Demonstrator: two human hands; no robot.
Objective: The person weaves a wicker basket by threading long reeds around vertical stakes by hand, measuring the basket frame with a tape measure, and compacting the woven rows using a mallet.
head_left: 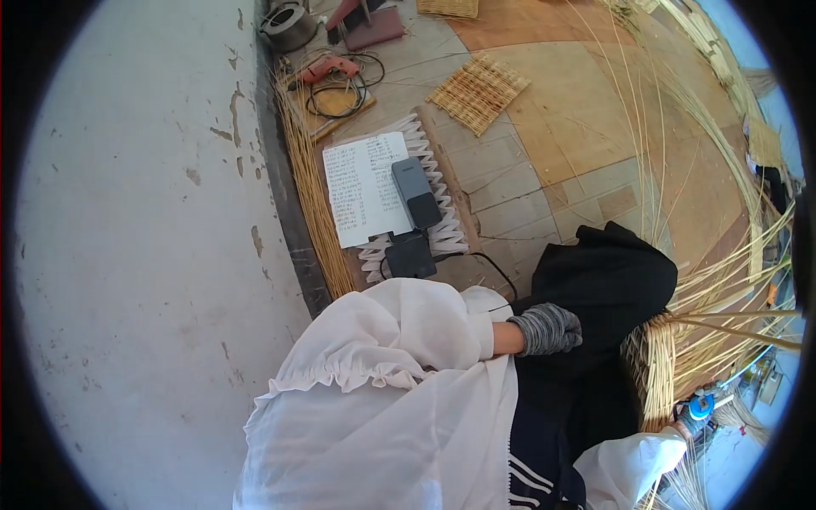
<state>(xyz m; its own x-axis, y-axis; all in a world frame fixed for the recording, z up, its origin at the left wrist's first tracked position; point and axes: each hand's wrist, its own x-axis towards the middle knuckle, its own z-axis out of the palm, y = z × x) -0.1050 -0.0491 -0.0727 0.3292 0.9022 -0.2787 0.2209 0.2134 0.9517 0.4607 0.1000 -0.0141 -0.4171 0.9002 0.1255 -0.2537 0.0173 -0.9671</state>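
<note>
Against the black cloth (608,272) spread over the person's lap, the left hand (551,330), covered by a grey ribbed knit glove, rests at the end of a white sleeve; its fingers are obscured, so whether this grip is wide, narrow or holding anything cannot be told. The right hand (688,422), small at the lower right, is located just beside the straw-coloured basket-like woven piece (656,374); the state of this grip also cannot be determined. The woven piece stands to the right of the black cloth, with long loose pale strands (722,297) extending from it. A round blue item (701,406) is located at the right hand. Beyond the left sleeve, a handwritten white paper sheet (357,187) lies beneath a grey-and-black rectangular device (416,191), which overlaps the sheet's right edge. A flat square woven straw panel (478,93) lies farther out on the floor (510,208). A red corded power drill (330,68) is positioned near the chipped white wall (144,221).
</note>
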